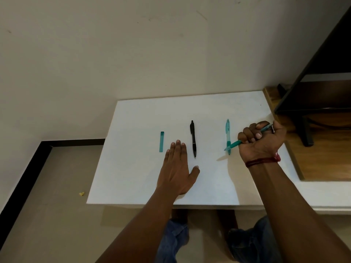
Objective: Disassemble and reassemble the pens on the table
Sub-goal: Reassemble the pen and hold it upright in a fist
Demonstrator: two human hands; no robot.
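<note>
Dim, warm room light; white table (144,118) brightest. My right hand (264,141) throws a soft shadow leftward. Edges bow from the wide lens; overall slightly soft.

Table (190,109) far strip bare; black pen (193,138) just beside left hand (176,171)

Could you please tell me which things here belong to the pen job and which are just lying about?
Job: held teal pen, gripped by the right hand; black pen, lying teal pen and teal pen piece on the white table; left hand flat.
Lying about: yellow scrap on the floor; dark stand on the wooden top.
</note>
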